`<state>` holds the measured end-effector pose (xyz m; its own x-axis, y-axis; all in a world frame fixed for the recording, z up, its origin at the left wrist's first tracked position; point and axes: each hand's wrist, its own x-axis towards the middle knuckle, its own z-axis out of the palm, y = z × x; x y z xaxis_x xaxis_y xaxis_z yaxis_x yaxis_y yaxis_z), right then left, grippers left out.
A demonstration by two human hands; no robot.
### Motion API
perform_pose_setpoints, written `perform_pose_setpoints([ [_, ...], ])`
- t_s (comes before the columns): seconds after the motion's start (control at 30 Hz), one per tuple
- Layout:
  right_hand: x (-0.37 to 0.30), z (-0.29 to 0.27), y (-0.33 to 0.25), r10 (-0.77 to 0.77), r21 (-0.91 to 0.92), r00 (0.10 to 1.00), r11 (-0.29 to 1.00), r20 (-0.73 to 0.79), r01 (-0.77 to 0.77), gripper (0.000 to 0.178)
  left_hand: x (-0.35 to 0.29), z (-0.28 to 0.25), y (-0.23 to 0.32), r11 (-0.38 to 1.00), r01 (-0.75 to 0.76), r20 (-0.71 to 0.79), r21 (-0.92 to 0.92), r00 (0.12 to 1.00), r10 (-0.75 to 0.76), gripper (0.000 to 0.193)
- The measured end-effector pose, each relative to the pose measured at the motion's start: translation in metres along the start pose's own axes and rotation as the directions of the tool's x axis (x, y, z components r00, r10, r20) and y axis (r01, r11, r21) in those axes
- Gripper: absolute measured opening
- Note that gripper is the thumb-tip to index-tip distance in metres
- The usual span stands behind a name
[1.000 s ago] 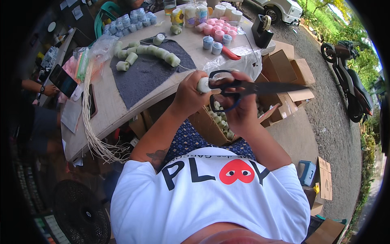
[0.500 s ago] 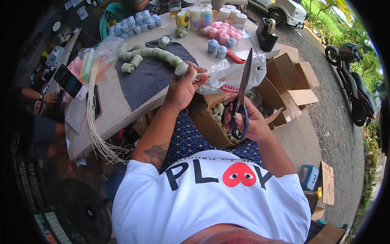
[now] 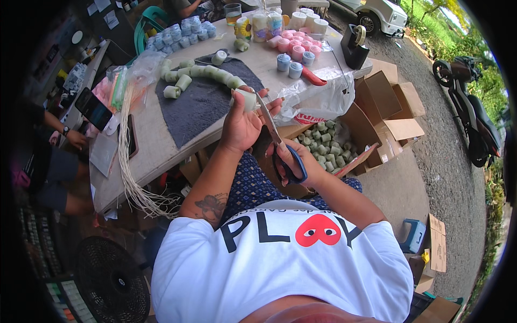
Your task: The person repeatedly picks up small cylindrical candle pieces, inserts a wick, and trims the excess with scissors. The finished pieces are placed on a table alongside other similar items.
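Observation:
My left hand point(image 3: 236, 125) is raised palm up by the table's near edge, its fingers curled around a pale green votive candle point(image 3: 247, 100). Behind it, a curved row of similar green candles point(image 3: 207, 72) lies on a dark grey cloth point(image 3: 188, 119), apparently strung together. Through the handle loops of blue-handled scissors point(image 3: 270, 123) go the fingers of my right hand point(image 3: 305, 161). The scissors' blades reach up to the candle and the left fingertips; whether they touch the wick there is too small to tell.
Below the table edge stands a cardboard box point(image 3: 360, 129) full of green candles. Pink candles point(image 3: 298, 52), blue candles point(image 3: 295, 70), a tape dispenser point(image 3: 354, 46) and a plastic bag point(image 3: 323, 99) are on the table. White wicks point(image 3: 125, 161) hang over its left edge, near another person's hand point(image 3: 76, 139).
The scissors have swung left and tilted, their blades now at the candle in my left hand. My right hand has moved left, uncovering the box of green candles.

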<state>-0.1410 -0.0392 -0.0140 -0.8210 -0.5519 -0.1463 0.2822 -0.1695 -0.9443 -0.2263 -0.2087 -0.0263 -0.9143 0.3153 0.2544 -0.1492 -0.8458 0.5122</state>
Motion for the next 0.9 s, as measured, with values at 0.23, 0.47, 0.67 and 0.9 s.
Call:
perform_pose_setpoints([
  [0.23, -0.026, -0.034, -0.014, -0.061, -0.091, 0.950, 0.995, -0.306, 0.035, 0.039, 0.066, 0.035, 0.066, -0.150, 0.294, -0.320, 0.944, 0.927, -0.197, 0.065],
  [0.47, -0.015, -0.045, -0.009, 0.091, -0.349, 0.923, 0.908, -0.374, -0.231, 0.044, 0.182, -0.024, 0.062, -0.776, 0.228, -0.227, 0.588, 0.967, 0.112, 0.064],
  [0.67, 0.024, -0.074, -0.025, -0.215, -0.873, 0.910, 0.426, -0.354, -0.239, 0.044, 0.118, -0.034, 0.088, -0.636, -0.126, -0.082, 0.762, 0.954, -0.287, 0.044],
  [0.9, 0.111, -0.083, -0.042, -0.509, -0.970, 0.829, 0.059, -0.232, -0.236, 0.029, 0.065, -0.060, 0.085, -0.688, -0.252, 0.152, 0.680, 0.967, -0.203, 0.049],
])
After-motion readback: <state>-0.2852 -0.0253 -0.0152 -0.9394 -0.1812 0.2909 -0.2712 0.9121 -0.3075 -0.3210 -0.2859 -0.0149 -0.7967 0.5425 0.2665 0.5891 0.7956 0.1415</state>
